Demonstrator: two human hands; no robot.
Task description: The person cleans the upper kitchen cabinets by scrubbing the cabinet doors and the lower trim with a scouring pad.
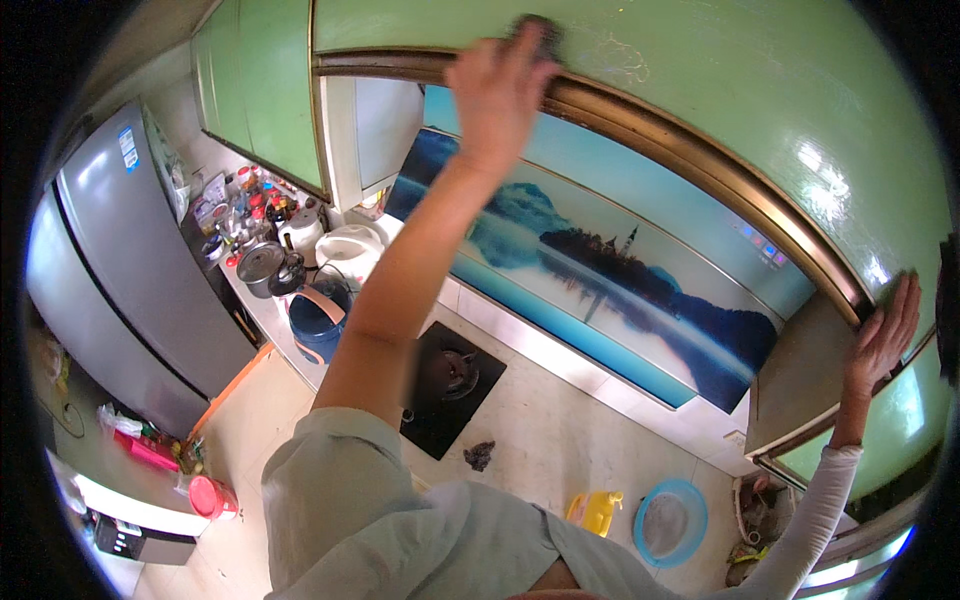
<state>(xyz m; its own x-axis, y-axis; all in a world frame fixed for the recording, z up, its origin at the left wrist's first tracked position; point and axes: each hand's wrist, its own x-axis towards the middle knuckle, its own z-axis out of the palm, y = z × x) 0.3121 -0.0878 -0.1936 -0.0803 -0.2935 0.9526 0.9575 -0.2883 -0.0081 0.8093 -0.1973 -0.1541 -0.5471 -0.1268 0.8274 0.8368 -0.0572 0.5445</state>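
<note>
My left hand (499, 97) is raised against the lower part of a glossy green cabinet front (697, 67), pressing a dark scrubbing pad or cloth (541, 34) to it; both are blurred. Below the pad runs a bronze-coloured metal trim (675, 142). At the right, my right hand (885, 337) lies flat with extended fingers on the cabinet's lower corner and holds nothing. Down on the counter stand a light blue basin (670, 523) of sudsy water and a yellow bottle (596, 512). A dark crumpled scourer or cloth (478, 454) lies near the black gas hob (450, 390).
A range hood with a lake-scene panel (600, 262) fills the middle. Pots, a blue-lidded container (319, 319), a white appliance (349, 251) and bottles crowd the left counter. A grey refrigerator (142, 247) and a red bucket (212, 497) are farther left.
</note>
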